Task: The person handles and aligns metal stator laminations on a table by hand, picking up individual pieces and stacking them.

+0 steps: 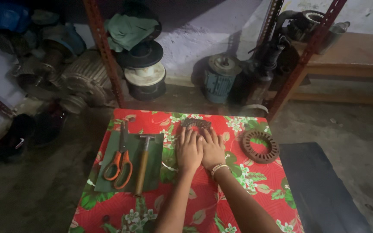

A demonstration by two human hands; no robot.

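Seen from the head camera, the left hand [188, 149] and right hand [212, 148] lie flat side by side, fingers released, on a red floral cloth [238, 190]. Their fingertips reach a dark ridged piece [195, 123]. Nearby lie a ring-shaped stator core [260, 146], a hammer [143, 162] and orange-handled scissors [119, 162] on a green sheet [154, 170].

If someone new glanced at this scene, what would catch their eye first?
The bright red floral cloth stands out, with the left hand and right hand lying flat side by side at its centre. Left of them lie orange-handled scissors and a hammer on a dark mat; a toothed metal ring lies right.
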